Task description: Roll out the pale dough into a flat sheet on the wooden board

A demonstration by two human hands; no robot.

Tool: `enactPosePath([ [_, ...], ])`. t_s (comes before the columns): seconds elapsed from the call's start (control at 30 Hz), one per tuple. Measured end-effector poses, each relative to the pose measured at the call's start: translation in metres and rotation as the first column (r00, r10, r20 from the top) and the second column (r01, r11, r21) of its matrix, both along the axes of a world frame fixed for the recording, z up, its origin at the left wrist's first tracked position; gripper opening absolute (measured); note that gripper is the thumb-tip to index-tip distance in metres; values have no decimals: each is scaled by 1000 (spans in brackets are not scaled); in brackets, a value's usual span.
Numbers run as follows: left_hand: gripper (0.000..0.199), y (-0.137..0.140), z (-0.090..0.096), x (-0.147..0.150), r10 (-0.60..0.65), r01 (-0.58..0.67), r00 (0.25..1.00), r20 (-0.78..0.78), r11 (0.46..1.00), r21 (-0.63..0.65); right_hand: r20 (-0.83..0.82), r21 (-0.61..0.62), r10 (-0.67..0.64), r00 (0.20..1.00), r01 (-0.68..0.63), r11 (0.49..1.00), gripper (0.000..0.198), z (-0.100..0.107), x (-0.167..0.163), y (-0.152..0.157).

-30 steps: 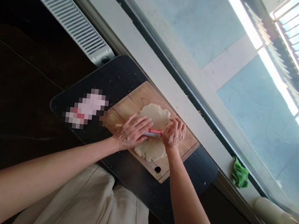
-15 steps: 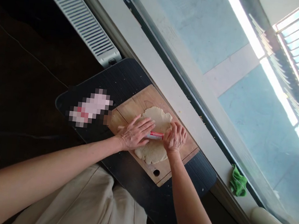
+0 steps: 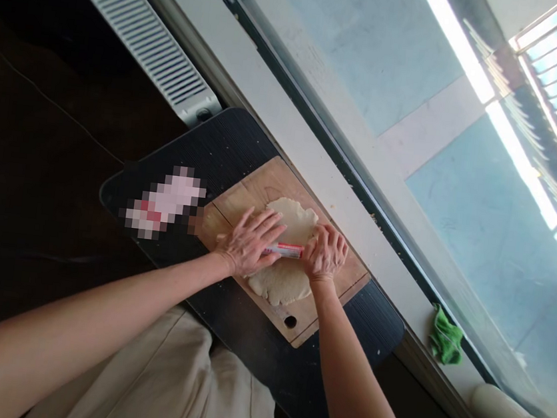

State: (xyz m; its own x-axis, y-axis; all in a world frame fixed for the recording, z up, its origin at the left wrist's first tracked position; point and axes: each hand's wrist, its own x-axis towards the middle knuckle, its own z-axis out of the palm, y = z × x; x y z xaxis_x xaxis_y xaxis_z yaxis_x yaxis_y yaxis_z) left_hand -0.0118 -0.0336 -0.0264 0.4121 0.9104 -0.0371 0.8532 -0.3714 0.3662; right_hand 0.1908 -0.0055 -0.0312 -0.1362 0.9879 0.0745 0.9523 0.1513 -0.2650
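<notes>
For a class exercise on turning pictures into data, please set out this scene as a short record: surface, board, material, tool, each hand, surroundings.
Surface: dark table
Board: wooden board, round hole near one corner
Material: flattened dough, uneven edge
Tool: rod with red-and-white label, lying across the dough
Left hand: fingers spread, palm down over the rod
Right hand: fingers curled at the rod's other side
Windowsill: green cloth, pale container
Beside table: radiator
Unclear: pixelated item on the table
</notes>
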Motion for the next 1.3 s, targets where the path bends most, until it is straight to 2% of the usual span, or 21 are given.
enactPosePath([
  [0.17,62,36,-12,-7,62,-62,998,0,997,35,-26,41,-44,999,45,998,38,-1,-10,46],
  [0.23,61,36,-12,-6,78,-78,997,0,996,38,-33,42,-58,998,59,997,38,0,-11,46],
  [0.37,60,10,-5,1,34,-33,999,-13,999,15,-32,37,-48,998,49,998,33,0,-3,12],
  [0.43,63,5,-4,2,21,-21,1000,-14,1000,7,-28,40,-12,1000,14,999,35,-1,0,4],
  [0.53,73,21,-9,-1,4,-4,1000,-9,1000,15,-11,58,19,1000,-19,998,39,-4,-3,24],
  [0.67,75,43,-14,-7,17,-16,1000,-2,999,35,6,82,-32,999,32,996,46,-6,-11,54],
  [0.9,72,12,-3,3,-1,1,1000,-22,1000,-23,15,32,3,1000,-4,999,40,-3,2,12],
  [1.13,76,37,-10,-3,-84,84,996,-8,996,5,-3,29,-10,1000,10,1000,43,-5,-9,48],
  [1.3,67,11,-1,5,-78,78,997,-5,997,-8,-21,3,-27,999,28,1000,38,-2,1,12],
])
